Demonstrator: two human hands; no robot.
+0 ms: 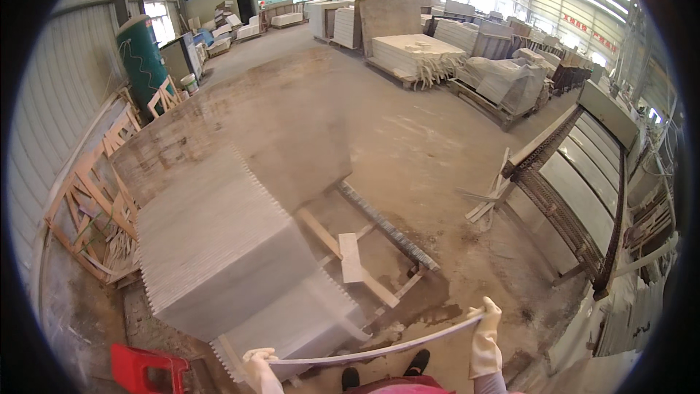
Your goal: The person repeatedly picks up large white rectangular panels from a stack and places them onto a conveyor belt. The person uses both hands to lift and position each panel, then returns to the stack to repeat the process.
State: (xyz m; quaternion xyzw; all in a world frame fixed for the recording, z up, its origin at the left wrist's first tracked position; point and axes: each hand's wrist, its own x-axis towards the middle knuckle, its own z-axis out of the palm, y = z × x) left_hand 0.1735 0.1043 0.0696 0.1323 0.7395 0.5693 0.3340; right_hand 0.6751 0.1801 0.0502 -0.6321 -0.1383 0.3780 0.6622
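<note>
Both my hands wear pale cream gloves. My left hand (259, 366) is closed on the left end of a long thin stone slab (380, 352), seen nearly edge-on in front of my body. At its other end my right hand (486, 341) grips the top edge with bent fingers. To the left, close by the slab, rises a large stack of grey stone slabs (240, 277), its edges showing many thin layers. A lower part of the stack (292, 328) lies nearest my left hand. My shoes show below the held slab.
A red plastic stool (149, 369) stands at the lower left. Past the stack lies a wooden frame (372, 284) with a small pale slab piece (350, 257). On the right is a conveyor machine (576, 175) carrying slabs. Stacked pallets (415, 55) and two distant people stand at the back.
</note>
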